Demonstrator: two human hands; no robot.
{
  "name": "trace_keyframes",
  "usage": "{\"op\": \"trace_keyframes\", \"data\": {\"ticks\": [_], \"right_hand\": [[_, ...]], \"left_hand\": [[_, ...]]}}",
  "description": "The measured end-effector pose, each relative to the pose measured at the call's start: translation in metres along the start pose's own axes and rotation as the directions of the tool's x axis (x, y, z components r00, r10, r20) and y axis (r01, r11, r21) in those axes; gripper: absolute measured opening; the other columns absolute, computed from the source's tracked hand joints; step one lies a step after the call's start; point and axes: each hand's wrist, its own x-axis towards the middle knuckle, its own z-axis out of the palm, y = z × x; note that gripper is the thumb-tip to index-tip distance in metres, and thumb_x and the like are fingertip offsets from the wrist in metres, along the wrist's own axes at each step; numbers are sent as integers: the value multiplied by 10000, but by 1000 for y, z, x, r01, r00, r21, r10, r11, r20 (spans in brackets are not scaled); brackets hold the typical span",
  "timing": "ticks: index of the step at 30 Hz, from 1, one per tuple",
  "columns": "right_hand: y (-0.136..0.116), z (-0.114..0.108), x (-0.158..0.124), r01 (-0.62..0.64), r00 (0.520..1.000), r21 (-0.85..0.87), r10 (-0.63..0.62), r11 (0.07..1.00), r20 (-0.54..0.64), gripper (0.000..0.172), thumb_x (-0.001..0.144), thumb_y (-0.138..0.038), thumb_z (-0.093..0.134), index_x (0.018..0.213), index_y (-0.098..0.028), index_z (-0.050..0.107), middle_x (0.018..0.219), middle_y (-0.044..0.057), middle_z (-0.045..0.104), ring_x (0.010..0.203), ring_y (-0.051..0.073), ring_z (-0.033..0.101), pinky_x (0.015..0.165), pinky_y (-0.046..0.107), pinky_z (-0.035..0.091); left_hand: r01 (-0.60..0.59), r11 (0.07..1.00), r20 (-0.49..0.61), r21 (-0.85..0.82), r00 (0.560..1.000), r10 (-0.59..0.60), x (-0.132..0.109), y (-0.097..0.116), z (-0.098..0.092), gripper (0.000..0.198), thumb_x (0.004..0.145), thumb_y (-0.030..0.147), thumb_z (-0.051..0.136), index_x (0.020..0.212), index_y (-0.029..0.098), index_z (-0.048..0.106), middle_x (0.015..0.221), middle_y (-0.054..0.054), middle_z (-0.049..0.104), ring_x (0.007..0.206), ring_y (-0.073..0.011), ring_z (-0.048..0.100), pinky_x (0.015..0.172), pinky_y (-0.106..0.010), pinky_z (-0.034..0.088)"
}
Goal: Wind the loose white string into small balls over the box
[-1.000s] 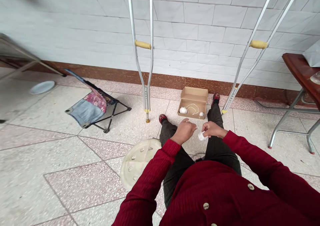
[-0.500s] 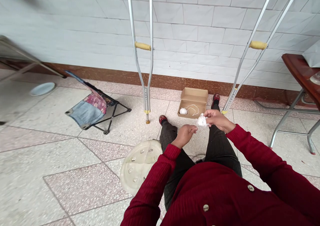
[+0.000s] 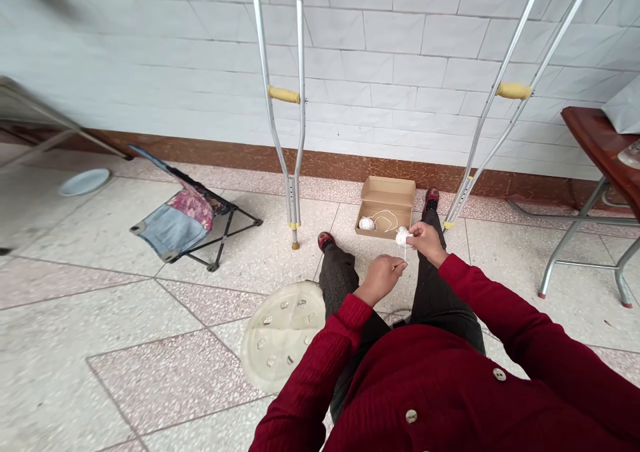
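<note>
My right hand [image 3: 426, 243] is shut on a small ball of white string [image 3: 403, 237], held up over my knees. My left hand [image 3: 381, 279] is just below it, with its fingers pinched close to a thin strand [image 3: 404, 253] hanging from that ball. Ahead of my feet stands an open cardboard box [image 3: 385, 197]. A second ball of white string [image 3: 367, 223] lies in it, with a loose loop of string [image 3: 385, 217] beside it. Where the strand ends inside my left fingers is hard to see.
Two aluminium crutches [image 3: 287, 105] stand against the tiled wall on either side of the box. To the left are a folding stool [image 3: 175, 229] and a pale plate [image 3: 84, 182]. A round perforated plastic disc [image 3: 280, 329] lies by my left leg. A red-topped table [image 3: 595, 139] stands at right.
My right hand has lifted the small string ball higher, toward the box. My left hand has shifted right, closer to the ball and its strand.
</note>
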Motion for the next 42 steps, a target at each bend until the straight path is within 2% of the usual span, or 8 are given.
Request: {"op": "trace_keyframes", "data": {"ticks": [2, 5, 12, 19, 22, 27, 33, 42], "right_hand": [[-12, 0, -3, 29, 1000, 170, -26, 985, -15, 250, 542, -277, 712, 708, -202, 541, 575, -52, 550, 481, 98, 499, 437, 213, 407], [-27, -4, -20, -9, 981, 259, -41, 966, 188, 272, 528, -271, 751, 713, -189, 570, 589, -44, 568, 480, 81, 485, 423, 193, 379], [-18, -12, -50, -201, 759, 54, 121, 978, 640, 233, 523, -188, 755, 696, -160, 602, 562, -59, 568, 440, 57, 471, 392, 166, 351], [9, 1, -17, -48, 938, -285, 141, 957, 317, 186, 519, -109, 693, 635, -173, 564, 527, -56, 553, 488, 99, 509, 463, 207, 396], [6, 5, -7, 105, 980, -352, -37, 930, 194, 202, 529, -136, 705, 672, -190, 572, 618, -44, 573, 598, 114, 523, 541, 216, 380], [-3, 8, 4, 314, 942, -510, -329, 801, 63, 163, 569, -168, 677, 694, -191, 575, 673, -15, 601, 638, 138, 536, 591, 252, 371], [-10, -8, 15, 115, 993, -107, -113, 988, 27, 248, 507, -223, 692, 726, -189, 580, 607, -48, 553, 508, 109, 492, 452, 224, 382], [-36, -13, -1, -128, 979, 268, 78, 955, 189, 270, 495, -191, 716, 757, -163, 656, 680, -8, 643, 515, 76, 511, 422, 172, 366]], "left_hand": [[12, 989, 23, -145, 1000, -9, -1, -9, 5, 365, 944, 318, 453, 683, 176, 665, 739, -16, 685, 747, -159, 615, 741, -251, 428], [29, 978, 33, -208, 999, -23, 1, -26, 3, 341, 936, 316, 456, 735, 171, 690, 778, -15, 696, 782, -158, 619, 778, -250, 439], [-142, 982, 73, 121, 988, 134, 18, -39, -27, 289, 935, 267, 485, 727, 194, 672, 720, -23, 684, 739, -161, 600, 964, -325, 369], [-98, 955, 31, 279, 995, 93, 19, -16, -27, 290, 904, 249, 513, 663, 178, 658, 674, -65, 659, 733, -197, 595, 897, -343, 394], [23, 994, 5, 109, 1000, -24, 16, -13, -22, 342, 911, 282, 485, 628, 179, 646, 623, -38, 635, 657, -174, 573, 697, -282, 400], [89, 941, 18, -327, 996, -88, 11, -9, -22, 397, 907, 326, 469, 600, 161, 661, 634, -11, 672, 601, -131, 560, 646, -249, 406], [108, 814, 54, -571, 994, -94, 0, -13, -23, 349, 896, 366, 493, 691, 151, 678, 667, -25, 708, 680, -149, 627, 750, -260, 465], [81, 833, 82, -548, 996, -43, -19, -18, -21, 400, 917, 398, 488, 690, 143, 697, 723, -37, 715, 711, -148, 618, 762, -254, 454]]}}
